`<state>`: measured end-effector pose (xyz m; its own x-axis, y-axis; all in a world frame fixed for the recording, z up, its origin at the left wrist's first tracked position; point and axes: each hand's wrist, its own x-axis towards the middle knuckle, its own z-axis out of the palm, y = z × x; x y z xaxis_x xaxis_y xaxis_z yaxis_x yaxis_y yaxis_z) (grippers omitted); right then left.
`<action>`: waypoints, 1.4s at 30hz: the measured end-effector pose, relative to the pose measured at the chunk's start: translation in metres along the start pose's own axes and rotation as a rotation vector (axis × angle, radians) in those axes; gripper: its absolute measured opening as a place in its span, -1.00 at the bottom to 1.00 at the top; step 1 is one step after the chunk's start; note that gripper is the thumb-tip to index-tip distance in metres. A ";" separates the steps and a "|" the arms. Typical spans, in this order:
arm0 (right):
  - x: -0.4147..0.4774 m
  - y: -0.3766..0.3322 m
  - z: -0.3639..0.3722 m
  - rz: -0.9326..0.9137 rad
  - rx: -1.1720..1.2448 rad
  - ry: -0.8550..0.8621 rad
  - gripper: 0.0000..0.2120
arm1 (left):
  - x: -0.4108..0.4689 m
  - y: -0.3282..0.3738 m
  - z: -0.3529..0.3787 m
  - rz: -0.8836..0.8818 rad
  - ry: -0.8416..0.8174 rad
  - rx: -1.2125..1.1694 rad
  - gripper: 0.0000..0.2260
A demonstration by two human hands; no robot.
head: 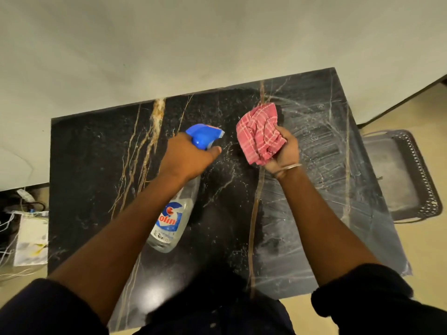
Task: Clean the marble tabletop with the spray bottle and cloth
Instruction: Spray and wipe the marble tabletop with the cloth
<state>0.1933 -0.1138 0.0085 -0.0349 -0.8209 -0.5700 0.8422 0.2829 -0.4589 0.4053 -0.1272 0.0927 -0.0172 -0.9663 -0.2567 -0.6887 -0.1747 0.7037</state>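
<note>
A black marble tabletop (pixel 92 165) with gold and white veins fills the middle of the view. My left hand (pixel 186 158) grips the neck of a clear spray bottle (pixel 170 221) with a blue trigger head, held above the table's centre with the nozzle pointing away from me. Fine droplets speckle the stone around the nozzle. My right hand (pixel 283 151) is closed on a bunched pink checked cloth (pixel 260 131), raised just right of the bottle. The right part of the tabletop shows wet, streaky wipe marks.
A pale wall runs along the table's far edge. A dark metal chair (pixel 406 175) with a lattice rim stands at the right. Cables and a white box (pixel 31 238) lie on the floor at the left. Beige floor shows at the lower right.
</note>
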 end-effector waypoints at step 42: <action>0.079 0.033 -0.015 -0.786 -2.249 -0.086 -0.45 | 0.020 -0.026 0.002 -0.078 0.014 -0.002 -0.58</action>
<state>0.2106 -0.1620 -0.0616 0.1327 -0.9912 -0.0016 -0.9576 -0.1278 -0.2583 0.4212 -0.1413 0.0679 0.0466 -0.9524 -0.3014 -0.6860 -0.2498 0.6834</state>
